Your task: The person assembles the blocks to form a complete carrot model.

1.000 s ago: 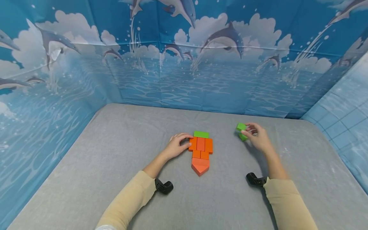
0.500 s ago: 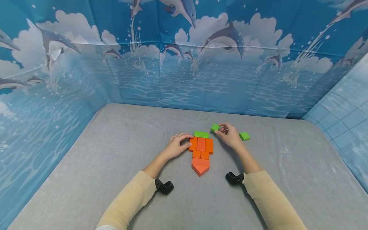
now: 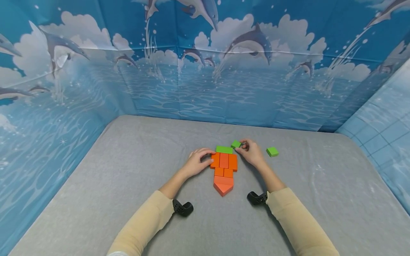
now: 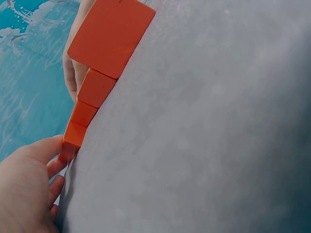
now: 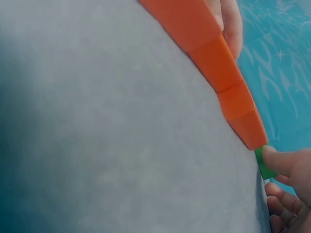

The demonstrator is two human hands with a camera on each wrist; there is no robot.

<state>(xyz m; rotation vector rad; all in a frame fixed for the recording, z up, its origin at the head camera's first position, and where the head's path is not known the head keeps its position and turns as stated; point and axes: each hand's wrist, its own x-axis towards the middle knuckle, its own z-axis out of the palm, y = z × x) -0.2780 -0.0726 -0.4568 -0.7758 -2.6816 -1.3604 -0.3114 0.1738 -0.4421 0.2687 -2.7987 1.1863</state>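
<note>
Flat orange blocks [image 3: 224,160] lie joined in a rocket-like figure, with a pointed orange-red block [image 3: 223,187] at the near end. A long green block [image 3: 224,149] lies along the far end. My left hand [image 3: 196,161] touches the figure's left orange block, thumb and index fingertip at its edge. My right hand [image 3: 251,152] pinches a small green block [image 3: 236,144] between thumb and fingers, close to the right end of the long green block. In the right wrist view, the thumb lies over the green block [image 5: 264,164], beyond the orange row [image 5: 238,104].
Another small green block [image 3: 272,152] lies to the right of the right hand. Grey cloth [image 3: 160,142] covers the table, backed by a blue dolphin-print curtain [image 3: 205,89]. Black wrist mounts [image 3: 183,208] stick out from both sleeves.
The right hand has lifted a small green block away from its neighbour at the right, carried it left and lowered it beside the long green block. The left hand has stayed in place.
</note>
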